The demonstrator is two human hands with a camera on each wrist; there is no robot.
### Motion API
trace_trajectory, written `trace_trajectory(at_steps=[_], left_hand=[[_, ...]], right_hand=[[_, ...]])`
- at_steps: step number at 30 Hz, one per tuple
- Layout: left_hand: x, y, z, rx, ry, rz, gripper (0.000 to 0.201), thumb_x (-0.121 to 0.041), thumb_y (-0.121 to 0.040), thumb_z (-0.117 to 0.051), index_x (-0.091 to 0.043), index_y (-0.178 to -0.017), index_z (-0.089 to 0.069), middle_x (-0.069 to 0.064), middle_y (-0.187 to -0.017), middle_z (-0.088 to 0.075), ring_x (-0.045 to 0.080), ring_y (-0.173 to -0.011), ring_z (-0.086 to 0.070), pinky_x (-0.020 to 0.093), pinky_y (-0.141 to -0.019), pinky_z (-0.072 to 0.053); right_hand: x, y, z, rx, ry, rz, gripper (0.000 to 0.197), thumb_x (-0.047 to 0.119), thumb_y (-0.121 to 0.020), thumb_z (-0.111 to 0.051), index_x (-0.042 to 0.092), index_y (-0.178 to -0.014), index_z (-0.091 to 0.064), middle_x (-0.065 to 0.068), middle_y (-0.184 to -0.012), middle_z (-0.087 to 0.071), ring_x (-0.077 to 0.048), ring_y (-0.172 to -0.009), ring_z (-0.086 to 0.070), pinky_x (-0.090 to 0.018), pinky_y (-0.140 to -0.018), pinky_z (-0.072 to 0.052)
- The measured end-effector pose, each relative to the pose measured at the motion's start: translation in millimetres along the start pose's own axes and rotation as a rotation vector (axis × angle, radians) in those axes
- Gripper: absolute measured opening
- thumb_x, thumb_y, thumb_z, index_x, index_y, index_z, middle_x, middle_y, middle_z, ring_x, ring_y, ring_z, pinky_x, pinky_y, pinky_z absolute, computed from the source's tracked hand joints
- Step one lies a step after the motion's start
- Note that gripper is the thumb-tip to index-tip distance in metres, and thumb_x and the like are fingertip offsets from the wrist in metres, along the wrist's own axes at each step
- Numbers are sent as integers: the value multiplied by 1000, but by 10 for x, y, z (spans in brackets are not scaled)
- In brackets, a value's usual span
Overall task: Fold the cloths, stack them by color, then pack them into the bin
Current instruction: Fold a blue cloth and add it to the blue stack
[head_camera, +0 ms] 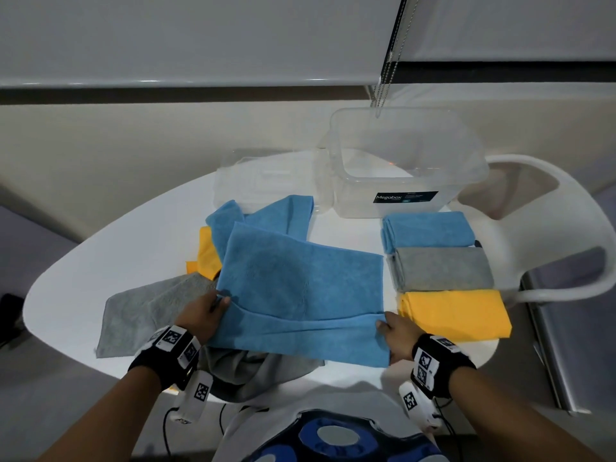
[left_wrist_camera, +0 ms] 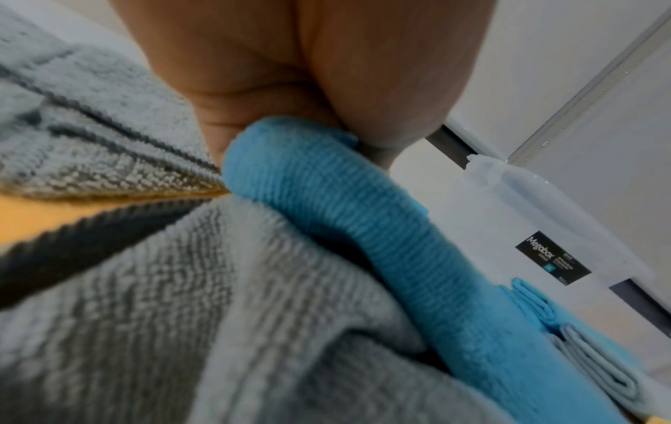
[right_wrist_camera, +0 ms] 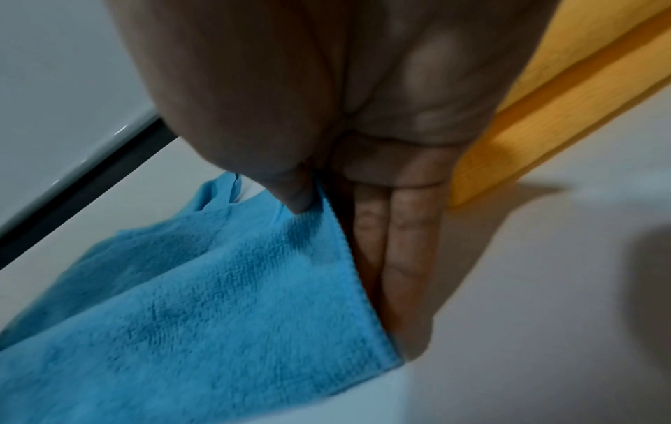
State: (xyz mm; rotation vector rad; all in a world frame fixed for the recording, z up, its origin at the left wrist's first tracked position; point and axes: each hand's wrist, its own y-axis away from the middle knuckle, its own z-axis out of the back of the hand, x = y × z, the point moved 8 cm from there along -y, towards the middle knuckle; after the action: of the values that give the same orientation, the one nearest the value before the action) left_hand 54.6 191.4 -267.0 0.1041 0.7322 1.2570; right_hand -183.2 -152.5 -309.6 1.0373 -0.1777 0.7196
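A blue cloth (head_camera: 300, 288) lies spread across the middle of the white table (head_camera: 100, 261), its near edge doubled over. My left hand (head_camera: 203, 315) pinches its left fold (left_wrist_camera: 327, 200); my right hand (head_camera: 396, 335) pinches its right edge (right_wrist_camera: 254, 287) between thumb and fingers. To the right sit folded cloths in a row: blue (head_camera: 430, 230), grey (head_camera: 440, 268), yellow (head_camera: 456, 315). Loose grey (head_camera: 150, 311), yellow (head_camera: 205, 255) and blue (head_camera: 276, 215) cloths lie left and behind. The clear bin (head_camera: 406, 161) stands at the back right, nothing in it.
A clear lid (head_camera: 263, 181) lies left of the bin. A white chair (head_camera: 546, 228) stands beyond the table's right edge. Another grey cloth (head_camera: 260, 371) hangs over the near edge. Blind cords (head_camera: 386, 71) dangle above the bin.
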Motion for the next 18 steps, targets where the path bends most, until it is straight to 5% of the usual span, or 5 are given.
trace_trajectory(at_steps=[4,9,18], left_hand=[[-130,26,106,-87,87,-69,24,-35,-99,-47,-15,-100,-62,8,-93,-66,28,-90,-61,35,-79,-44],[-195,9,248,-163,182,-131,31,-48,-90,-33,-27,-97,-54,3,-89,-60,26,-84,-58,35,-75,-41],[-104,-130,149,-134,102,-23,26,-35,-97,-50,-12,-108,-57,15,-101,-65,35,-95,-61,34,-74,-40]], right_hand=[[38,-16,126,-118,14,31,34,25,-105,-35,9,-131,-49,-10,-128,-59,-22,-102,-54,-26,-79,-38],[12,-39,127,-189,-129,4,30,24,-105,-33,12,-128,-50,-11,-117,-61,-23,-96,-57,-31,-77,-44],[41,-20,73,-155,81,11,31,27,-102,-39,9,-125,-50,-13,-116,-63,-28,-100,-59,-33,-81,-47]])
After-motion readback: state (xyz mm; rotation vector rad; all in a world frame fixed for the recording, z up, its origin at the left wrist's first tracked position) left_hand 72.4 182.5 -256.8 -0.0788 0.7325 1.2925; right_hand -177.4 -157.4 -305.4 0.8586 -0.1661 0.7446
